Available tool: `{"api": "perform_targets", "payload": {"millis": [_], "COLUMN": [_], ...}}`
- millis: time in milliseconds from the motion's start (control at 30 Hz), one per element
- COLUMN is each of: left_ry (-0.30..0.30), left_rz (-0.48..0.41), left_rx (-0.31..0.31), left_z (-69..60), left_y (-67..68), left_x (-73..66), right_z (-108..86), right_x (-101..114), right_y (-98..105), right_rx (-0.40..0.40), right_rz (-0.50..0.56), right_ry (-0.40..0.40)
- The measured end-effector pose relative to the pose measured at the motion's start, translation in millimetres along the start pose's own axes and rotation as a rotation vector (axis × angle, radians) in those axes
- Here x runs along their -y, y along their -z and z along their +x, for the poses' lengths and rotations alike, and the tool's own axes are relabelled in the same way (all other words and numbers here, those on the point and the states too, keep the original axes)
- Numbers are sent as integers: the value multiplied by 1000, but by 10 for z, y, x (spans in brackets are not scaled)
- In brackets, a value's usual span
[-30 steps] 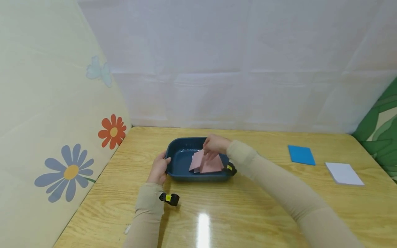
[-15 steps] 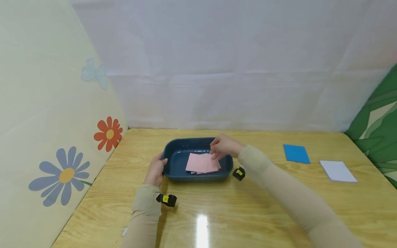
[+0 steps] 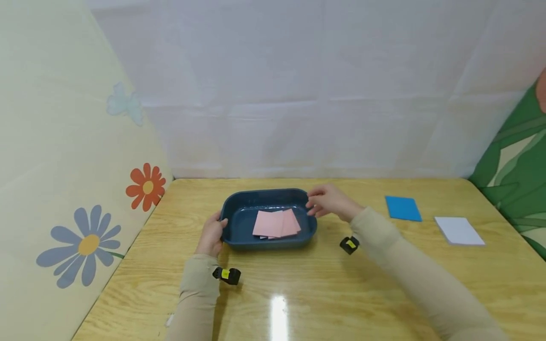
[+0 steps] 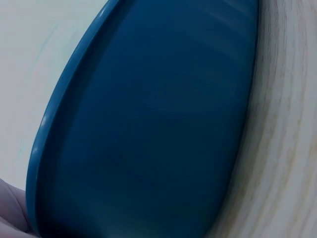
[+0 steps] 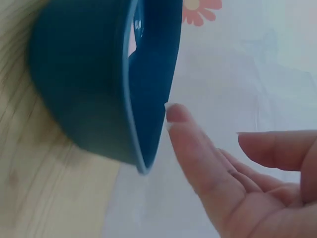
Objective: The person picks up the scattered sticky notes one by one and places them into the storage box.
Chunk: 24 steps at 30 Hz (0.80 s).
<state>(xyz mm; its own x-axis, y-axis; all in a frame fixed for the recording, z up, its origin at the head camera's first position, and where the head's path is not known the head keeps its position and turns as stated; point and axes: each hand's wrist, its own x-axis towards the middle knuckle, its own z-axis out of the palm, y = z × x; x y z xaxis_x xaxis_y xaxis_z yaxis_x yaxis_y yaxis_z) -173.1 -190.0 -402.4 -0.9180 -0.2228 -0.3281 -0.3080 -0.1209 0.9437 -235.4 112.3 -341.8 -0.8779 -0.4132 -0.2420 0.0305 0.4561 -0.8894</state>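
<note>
A dark blue rectangular dish (image 3: pixel 240 223) with rounded corners stands on the wooden table. Overlapping pink paper squares (image 3: pixel 269 223) lie inside it, with paler edges showing beneath. At the dish's left end, my left hand (image 3: pixel 211 235) grips the rim, thumb on the inner side. The left wrist view is mostly filled by the dish's outer wall (image 4: pixel 148 119), and only a bit of the hand shows. My right hand (image 3: pixel 332 201) is beside the dish's right end. In the right wrist view its fingers (image 5: pixel 198 158) reach toward the rim, thumb apart, holding nothing.
On the right side of the table (image 3: pixel 332 293) lie a blue paper square (image 3: pixel 403 208) and a thicker white paper stack (image 3: pixel 459 230). A white cloth (image 3: pixel 315 94) hangs behind the table. A flower-patterned panel (image 3: pixel 72 142) stands along the left.
My right hand has let go of the pink paper, which now lies flat in the dish. It has moved right, out past the dish's end. My left hand keeps its grip.
</note>
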Motion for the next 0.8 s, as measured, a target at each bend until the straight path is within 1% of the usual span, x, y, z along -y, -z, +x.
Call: {"api": "perform_targets", "payload": {"millis": [167,333,533,700,800], "left_ry": [-22,-6,4,-3,-4], "left_rz": [0,-6,-11,-16,-17], "left_rx": [6,6,-3,0,0], "left_z": [-18,4,13,23,20], "left_y": [-1,-4,0,-1,-1], "left_x": [24,9,-22,-12,-5], "right_z": [-106,-185,-232,-260,-281], "right_x": [-62,-135,-226,-272,-313], "right_y": [94,173,223,232,237], "right_rx": [-70,-126,-129,-136,-149], "right_rz": [-9,-41,-68,-85,-119], "right_ry": [46,59,64,73,82]}}
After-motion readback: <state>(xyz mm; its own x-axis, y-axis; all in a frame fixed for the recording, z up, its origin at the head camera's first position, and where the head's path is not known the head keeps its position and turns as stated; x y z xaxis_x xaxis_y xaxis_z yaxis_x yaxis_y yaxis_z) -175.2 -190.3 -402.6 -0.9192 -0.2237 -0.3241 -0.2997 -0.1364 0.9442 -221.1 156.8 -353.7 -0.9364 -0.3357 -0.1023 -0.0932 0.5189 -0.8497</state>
